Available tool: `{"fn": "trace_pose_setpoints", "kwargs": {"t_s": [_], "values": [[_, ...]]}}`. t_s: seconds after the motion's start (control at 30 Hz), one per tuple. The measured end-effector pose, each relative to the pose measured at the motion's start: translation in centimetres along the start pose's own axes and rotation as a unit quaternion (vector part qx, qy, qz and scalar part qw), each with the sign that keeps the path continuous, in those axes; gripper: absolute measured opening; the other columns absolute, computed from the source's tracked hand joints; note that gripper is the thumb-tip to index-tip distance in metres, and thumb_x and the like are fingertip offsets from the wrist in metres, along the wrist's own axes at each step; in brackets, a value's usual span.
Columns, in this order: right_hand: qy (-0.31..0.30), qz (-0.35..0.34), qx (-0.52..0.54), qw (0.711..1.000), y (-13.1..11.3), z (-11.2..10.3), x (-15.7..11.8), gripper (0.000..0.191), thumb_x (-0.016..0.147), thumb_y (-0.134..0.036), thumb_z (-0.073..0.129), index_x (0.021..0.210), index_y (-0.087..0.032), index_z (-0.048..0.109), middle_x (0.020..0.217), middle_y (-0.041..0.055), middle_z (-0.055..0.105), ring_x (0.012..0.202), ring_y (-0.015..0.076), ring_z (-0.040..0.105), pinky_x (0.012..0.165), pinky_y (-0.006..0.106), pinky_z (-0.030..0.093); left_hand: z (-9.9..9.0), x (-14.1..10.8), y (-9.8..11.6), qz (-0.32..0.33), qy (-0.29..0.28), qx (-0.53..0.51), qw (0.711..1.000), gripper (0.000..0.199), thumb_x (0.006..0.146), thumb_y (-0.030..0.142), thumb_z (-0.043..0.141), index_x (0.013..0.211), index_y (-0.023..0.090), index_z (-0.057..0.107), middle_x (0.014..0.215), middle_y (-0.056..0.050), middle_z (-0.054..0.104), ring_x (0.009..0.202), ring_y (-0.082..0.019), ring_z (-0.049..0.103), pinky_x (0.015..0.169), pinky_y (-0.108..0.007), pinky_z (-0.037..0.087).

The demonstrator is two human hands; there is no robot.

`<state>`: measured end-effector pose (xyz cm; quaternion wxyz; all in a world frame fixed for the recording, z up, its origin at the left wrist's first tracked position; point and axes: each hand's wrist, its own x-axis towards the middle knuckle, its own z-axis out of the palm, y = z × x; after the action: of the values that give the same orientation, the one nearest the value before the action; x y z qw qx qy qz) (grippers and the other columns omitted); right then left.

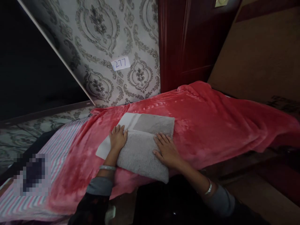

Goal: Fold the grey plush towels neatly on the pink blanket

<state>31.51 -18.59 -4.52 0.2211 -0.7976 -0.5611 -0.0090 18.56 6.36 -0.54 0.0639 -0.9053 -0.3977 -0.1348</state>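
Note:
A grey towel (142, 153) with a white band lies folded on a red plush blanket (199, 125). Flat on its left part, by the white band, rests my left hand (117, 137), fingers spread forward. My right hand (167, 150) presses on the towel's right side with its fingers stretched out and the palm down. Neither hand grips anything. The towel's near corner hangs close to the blanket's front edge, and its far part shows a smooth grey panel beside the white strip.
A striped cloth (63, 147) shows at the left from under the blanket. Behind stand a patterned wall with a paper label (120, 63) reading 277, a dark screen (35, 62), a dark red door (187, 40) and a large cardboard sheet (264, 53).

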Motion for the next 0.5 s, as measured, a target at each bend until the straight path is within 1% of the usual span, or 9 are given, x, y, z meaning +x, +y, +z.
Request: {"fn": "trace_pose_setpoints", "kwargs": {"t_s": [0.03,0.1,0.17,0.23,0.33,0.43,0.5], "values": [[0.008,0.005,0.004,1.000,0.2,0.2,-0.3,0.064,0.096,-0.043,0.045,0.151,-0.012,0.043,0.160,0.0149,0.034,0.150,0.0311,0.025,0.122,0.053,0.020,-0.1,0.0,0.1,-0.015,0.001,0.006,1.000,0.053,0.101,0.039,0.032,0.143,0.017,0.053,0.153,-0.015,0.047,0.142,-0.036,0.039,0.115,-0.060,0.029],[0.031,0.023,0.016,0.999,0.5,0.7,-1.1,0.062,0.095,-0.040,0.046,0.150,-0.012,0.045,0.160,0.0147,0.034,0.151,0.0313,0.022,0.122,0.053,0.021,-0.2,0.0,0.2,-0.026,-0.002,0.014,1.000,0.053,0.100,0.039,0.032,0.144,0.018,0.052,0.153,-0.014,0.046,0.143,-0.036,0.037,0.114,-0.061,0.030],[0.067,0.044,0.038,0.996,0.9,1.4,-2.0,0.059,0.095,-0.035,0.045,0.149,-0.011,0.046,0.160,0.0148,0.034,0.152,0.0313,0.018,0.121,0.054,0.023,-0.2,0.1,0.3,-0.024,-0.008,0.018,1.000,0.053,0.101,0.039,0.031,0.145,0.019,0.051,0.153,-0.014,0.046,0.143,-0.035,0.037,0.114,-0.060,0.030],[0.110,0.063,0.080,0.989,1.3,2.2,-3.0,0.058,0.095,-0.033,0.043,0.150,-0.012,0.046,0.161,0.0148,0.032,0.152,0.0306,0.018,0.120,0.055,0.026,-0.2,0.2,0.2,-0.023,-0.015,0.017,0.999,0.053,0.101,0.038,0.030,0.146,0.018,0.050,0.154,-0.015,0.046,0.143,-0.035,0.037,0.114,-0.059,0.030],[0.164,0.071,0.179,0.967,2.1,2.6,-4.7,0.060,0.096,-0.035,0.042,0.152,-0.016,0.042,0.161,0.0138,0.034,0.149,0.0285,0.029,0.119,0.055,0.030,-0.1,0.3,0.1,-0.020,-0.017,0.012,1.000,0.054,0.101,0.039,0.029,0.146,0.018,0.049,0.155,-0.015,0.045,0.143,-0.035,0.037,0.115,-0.059,0.029],[0.196,0.075,0.287,0.934,3.0,2.2,-6.4,0.057,0.097,-0.041,0.044,0.150,-0.020,0.045,0.153,0.0125,0.047,0.141,0.0257,0.044,0.117,0.053,0.035,0.2,0.4,0.1,-0.015,-0.008,0.006,1.000,0.054,0.100,0.039,0.028,0.147,0.019,0.049,0.155,-0.015,0.044,0.143,-0.034,0.036,0.115,-0.060,0.029],[0.209,0.099,0.351,0.907,3.6,1.7,-7.4,0.056,0.096,-0.043,0.048,0.147,-0.021,0.050,0.146,0.0122,0.055,0.134,0.0248,0.051,0.115,0.051,0.038,0.2,0.5,-0.1,-0.010,-0.007,0.003,1.000,0.054,0.100,0.039,0.028,0.146,0.020,0.050,0.155,-0.015,0.044,0.143,-0.035,0.036,0.114,-0.061,0.029]]}}
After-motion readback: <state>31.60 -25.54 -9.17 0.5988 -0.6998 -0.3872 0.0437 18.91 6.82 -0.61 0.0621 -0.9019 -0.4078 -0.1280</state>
